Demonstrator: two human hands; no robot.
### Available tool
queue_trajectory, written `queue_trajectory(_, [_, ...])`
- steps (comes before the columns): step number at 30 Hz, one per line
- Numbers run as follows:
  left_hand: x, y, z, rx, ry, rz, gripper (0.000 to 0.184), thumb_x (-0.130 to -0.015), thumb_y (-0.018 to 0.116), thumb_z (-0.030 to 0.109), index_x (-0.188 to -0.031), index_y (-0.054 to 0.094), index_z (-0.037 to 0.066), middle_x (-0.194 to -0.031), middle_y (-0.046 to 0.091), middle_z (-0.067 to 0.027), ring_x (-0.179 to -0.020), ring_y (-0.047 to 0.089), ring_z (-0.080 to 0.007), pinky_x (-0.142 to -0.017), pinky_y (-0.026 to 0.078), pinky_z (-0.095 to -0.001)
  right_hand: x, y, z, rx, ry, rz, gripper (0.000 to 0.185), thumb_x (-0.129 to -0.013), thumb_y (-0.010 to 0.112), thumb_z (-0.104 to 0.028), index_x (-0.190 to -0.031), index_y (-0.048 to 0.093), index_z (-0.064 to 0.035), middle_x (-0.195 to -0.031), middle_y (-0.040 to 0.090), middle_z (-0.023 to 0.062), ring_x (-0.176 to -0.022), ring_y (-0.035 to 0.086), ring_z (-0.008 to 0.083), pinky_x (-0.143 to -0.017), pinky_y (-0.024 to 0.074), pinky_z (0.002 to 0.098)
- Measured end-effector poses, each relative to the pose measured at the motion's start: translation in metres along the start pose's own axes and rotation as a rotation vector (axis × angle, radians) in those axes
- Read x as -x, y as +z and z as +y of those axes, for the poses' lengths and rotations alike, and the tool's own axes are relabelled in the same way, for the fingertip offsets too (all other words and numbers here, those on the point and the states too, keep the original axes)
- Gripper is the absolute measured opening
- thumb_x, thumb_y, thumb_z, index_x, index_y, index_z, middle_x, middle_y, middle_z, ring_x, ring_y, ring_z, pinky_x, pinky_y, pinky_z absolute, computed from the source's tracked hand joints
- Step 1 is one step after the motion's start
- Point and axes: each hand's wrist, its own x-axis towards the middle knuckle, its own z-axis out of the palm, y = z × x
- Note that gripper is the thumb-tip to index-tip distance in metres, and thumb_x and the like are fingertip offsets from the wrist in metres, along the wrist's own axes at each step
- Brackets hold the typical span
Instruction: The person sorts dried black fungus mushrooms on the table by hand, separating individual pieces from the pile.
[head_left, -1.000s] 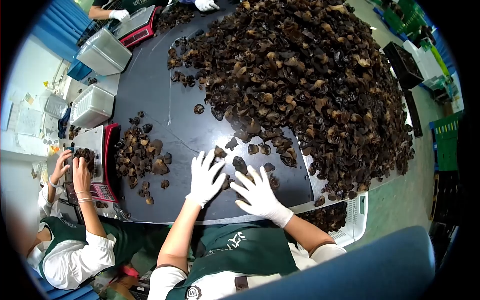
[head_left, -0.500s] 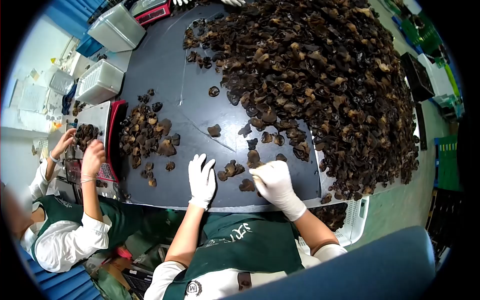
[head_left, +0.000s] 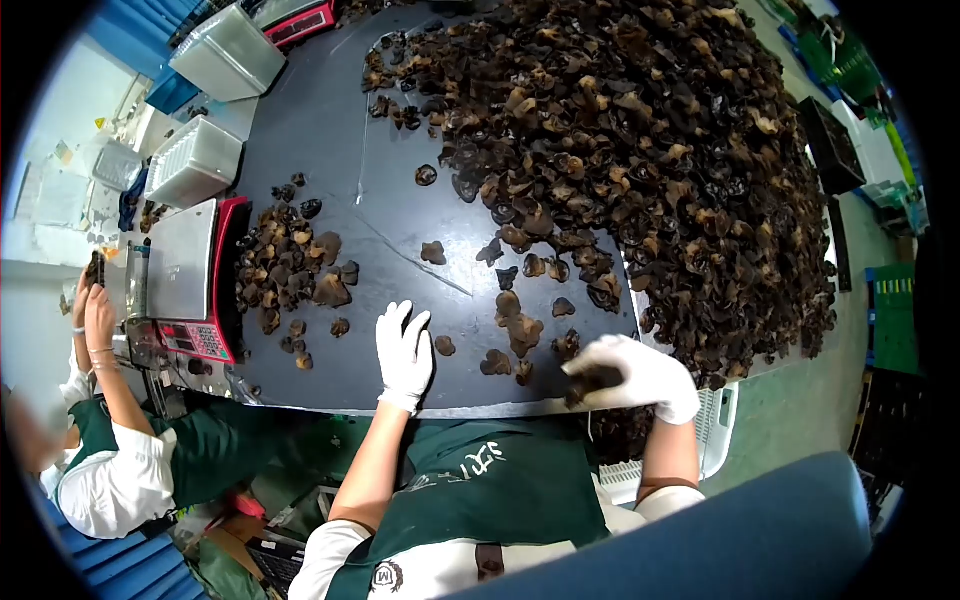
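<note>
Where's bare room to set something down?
Broadest: flat dark-grey tabletop beyond the small brown fungus pile, left of the huge brown fungus heap. Smaller: left of the white-gloved left hand. Crowded: under that heap and just left of the white-gloved right hand.

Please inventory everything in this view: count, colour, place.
Large heap: one, brown, right
Small heap: one, brown, left
Loose pieces: several, brown, mid-table
Table: one, dark grey, centre
Scales: two, red, left and top
Tubs: two, pale grey, upper left
Basket: one, white, under table's right front
Crate: one, black, right
Stacked crates: several, green, far right
Another person: one, green apron, left
Foreground shape: one, blue, bottom right, unclear
Apron: one, green, bottom centre
Left hand: one, white glove, on table's front
Right hand: one, white glove, front right, around brown pieces
</note>
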Motion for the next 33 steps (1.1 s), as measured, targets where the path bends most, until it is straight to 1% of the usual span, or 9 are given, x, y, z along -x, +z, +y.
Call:
queue_trajectory(5, [-0.002, 0.001, 0.009, 0.055, 0.012, -0.006, 0.031, -0.088, 0.064, 0.009, -0.118, 0.067, 0.01, -0.132, 0.057, -0.0165, -0.129, 0.049, -0.0409, -0.111, 0.033, -0.0535, 0.027, 0.033, 0.008, 0.04, 0.162, 0.335, 0.026, -0.08, 0.076, -0.023, -0.098, 0.073, -0.005, -0.095, 0.072, 0.0094, -0.093, 0.067, 0.0284, -0.084, 0.052, 0.0372])
queue_trajectory(8, [-0.005, 0.007, 0.034, 0.109, 0.103, -0.062, 0.033, -0.087, 0.066, 0.012, -0.119, 0.067, 0.011, -0.132, 0.057, -0.0155, -0.129, 0.048, -0.0397, -0.111, 0.034, -0.0534, -0.004, 0.071, -0.005, -0.102, 0.246, 0.399, 0.031, -0.082, 0.076, -0.018, -0.109, 0.07, -0.0053, -0.098, 0.07, 0.0109, -0.088, 0.067, 0.0282, -0.077, 0.055, 0.0357])
queue_trajectory(10, [-0.009, 0.012, 0.05, 0.131, 0.116, -0.086, 0.033, -0.087, 0.067, 0.012, -0.12, 0.067, 0.012, -0.132, 0.057, -0.015, -0.13, 0.048, -0.0396, -0.111, 0.033, -0.0534, -0.031, 0.105, 0.002, 0.111, -0.028, 0.605, 0.037, -0.081, 0.077, -0.019, -0.114, 0.065, -0.006, -0.102, 0.067, 0.0111, -0.088, 0.067, 0.0289, -0.077, 0.0551, 0.0371])
queue_trajectory(17, [-0.042, 0.011, 0.04, 0.136, 0.093, 0.044, 0.032, -0.086, 0.066, 0.01, -0.117, 0.068, 0.009, -0.132, 0.056, -0.0172, -0.126, 0.049, -0.039, -0.109, 0.037, -0.0495, -0.005, 0.08, 0.022, -0.163, -0.004, 0.27, 0.019, -0.082, 0.069, -0.021, -0.094, 0.069, -0.0063, -0.088, 0.07, 0.0119, -0.08, 0.069, 0.03, -0.076, 0.0548, 0.0371])
queue_trajectory(18, [-0.046, 0.013, 0.03, 0.124, 0.08, 0.081, 0.032, -0.086, 0.066, 0.01, -0.117, 0.068, 0.009, -0.132, 0.056, -0.0174, -0.126, 0.048, -0.0389, -0.108, 0.037, -0.0493, 0.011, 0.056, 0.015, -0.172, 0.252, -0.024, 0.023, -0.082, 0.07, -0.026, -0.096, 0.07, -0.0069, -0.091, 0.071, 0.0118, -0.081, 0.068, 0.0318, -0.077, 0.0546, 0.038])
queue_trajectory(20, [-0.064, 0.016, 0.016, 0.052, 0.048, 0.101, 0.031, -0.087, 0.065, 0.012, -0.118, 0.068, 0.009, -0.136, 0.054, -0.0179, -0.127, 0.047, -0.0393, -0.11, 0.035, -0.0495, 0.028, 0.039, 0.01, 0.033, 0.316, 0.068, 0.021, -0.083, 0.071, -0.022, -0.097, 0.071, -0.0064, -0.093, 0.071, 0.0111, -0.086, 0.068, 0.0318, -0.078, 0.0536, 0.0373])
queue_trajectory(24, [-0.106, 0.033, 0.03, 0.017, 0.118, 0.057, 0.037, -0.088, 0.067, 0.031, -0.123, 0.067, 0.016, -0.142, 0.05, -0.0168, -0.135, 0.039, -0.0442, -0.111, 0.024, -0.0652, 0.001, 0.039, 0.05, 0.337, -0.118, 0.844, 0.017, -0.083, 0.07, -0.01, -0.101, 0.069, -0.0082, -0.103, 0.07, 0.0099, -0.099, 0.065, 0.0298, -0.09, 0.0506, 0.0402])
queue_trajectory(28, [-0.127, 0.048, 0.082, -0.219, 0.08, -0.311, 0.067, -0.086, 0.06, 0.058, -0.146, 0.05, 0.031, -0.159, 0.029, -0.0181, -0.148, 0.017, -0.046, -0.11, 0.007, -0.0771, -0.05, 0.028, 0.064, 0.534, 0.057, 1.064, 0.049, -0.085, 0.072, -0.02, -0.132, 0.06, -0.0089, -0.146, 0.049, 0.0199, -0.133, 0.045, 0.0397, -0.11, 0.0372, 0.0481])
queue_trajectory(33, [-0.112, 0.037, 0.054, -0.229, 0.206, -0.422, 0.064, -0.087, 0.061, 0.054, -0.145, 0.051, 0.028, -0.154, 0.037, -0.0175, -0.144, 0.028, -0.0454, -0.113, 0.016, -0.0709, -0.082, 0.065, 0.039, 0.656, 0.132, 0.759, 0.06, -0.086, 0.067, -0.041, -0.137, 0.056, -0.0113, -0.151, 0.042, 0.0219, -0.139, 0.034, 0.0483, -0.113, 0.0258, 0.0629])
